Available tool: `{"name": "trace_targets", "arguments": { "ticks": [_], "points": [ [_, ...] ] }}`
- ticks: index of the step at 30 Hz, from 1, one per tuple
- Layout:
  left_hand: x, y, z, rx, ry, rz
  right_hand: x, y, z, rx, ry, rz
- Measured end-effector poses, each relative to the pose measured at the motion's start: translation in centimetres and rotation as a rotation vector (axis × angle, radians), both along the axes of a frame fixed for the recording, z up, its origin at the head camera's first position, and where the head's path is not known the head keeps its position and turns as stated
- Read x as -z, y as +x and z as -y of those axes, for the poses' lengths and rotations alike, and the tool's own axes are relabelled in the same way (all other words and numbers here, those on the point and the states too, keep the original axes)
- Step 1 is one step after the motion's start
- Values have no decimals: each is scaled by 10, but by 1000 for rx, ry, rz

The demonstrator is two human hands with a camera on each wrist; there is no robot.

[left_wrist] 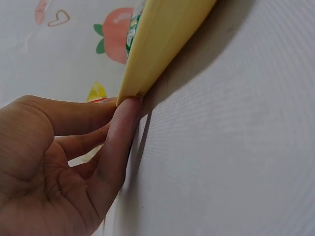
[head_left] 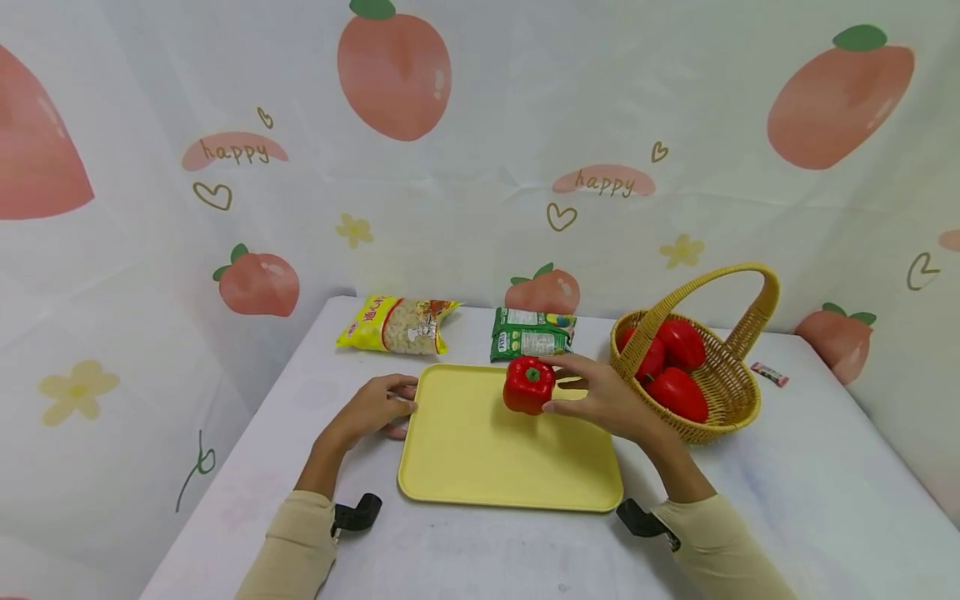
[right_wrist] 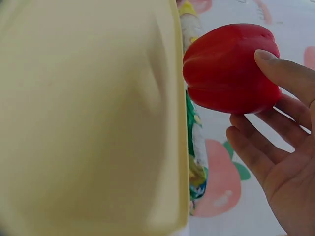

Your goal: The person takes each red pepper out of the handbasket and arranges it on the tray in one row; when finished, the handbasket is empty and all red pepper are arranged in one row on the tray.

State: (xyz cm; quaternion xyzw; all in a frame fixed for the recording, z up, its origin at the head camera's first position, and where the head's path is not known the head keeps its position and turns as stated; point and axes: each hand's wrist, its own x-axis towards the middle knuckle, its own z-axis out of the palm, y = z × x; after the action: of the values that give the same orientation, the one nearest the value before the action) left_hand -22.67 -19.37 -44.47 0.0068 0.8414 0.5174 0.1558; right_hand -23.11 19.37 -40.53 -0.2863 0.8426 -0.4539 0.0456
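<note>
A red bell pepper (head_left: 528,385) is held by my right hand (head_left: 600,398) over the yellow tray (head_left: 495,467). In the right wrist view the thumb presses on the side of the pepper (right_wrist: 231,69), with fingers at its underside. The pepper appears apart from the tray surface. At the tray's left edge, my left hand (head_left: 372,410) pinches the rim between thumb and finger, seen closely in the left wrist view at the tray's corner (left_wrist: 162,42).
A wicker basket (head_left: 738,408) with an arched handle stands at the right, several red vegetables (head_left: 678,393) inside. Behind the tray lie a yellow-ended clear bag (head_left: 401,325) of pale pieces and a green packet (head_left: 532,335). A small wrapped item (head_left: 770,374) lies right of the basket.
</note>
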Motion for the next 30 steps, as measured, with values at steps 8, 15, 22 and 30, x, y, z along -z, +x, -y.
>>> {"name": "trace_targets", "arguments": {
  "ticks": [8, 15, 22, 30],
  "points": [
    [1, 1, 2, 5, 13, -2, -6, -5, 27, -48, -3, -4],
    [2, 2, 2, 3, 17, -5, -4, -10, 50, -87, -5, 6],
    [2, 2, 1, 1, 11, -1, -3, -13, 68, -79, 20, -26],
    [1, 1, 0, 2, 12, -2, -1, -16, 85, -106, 14, -36]
  ]
}}
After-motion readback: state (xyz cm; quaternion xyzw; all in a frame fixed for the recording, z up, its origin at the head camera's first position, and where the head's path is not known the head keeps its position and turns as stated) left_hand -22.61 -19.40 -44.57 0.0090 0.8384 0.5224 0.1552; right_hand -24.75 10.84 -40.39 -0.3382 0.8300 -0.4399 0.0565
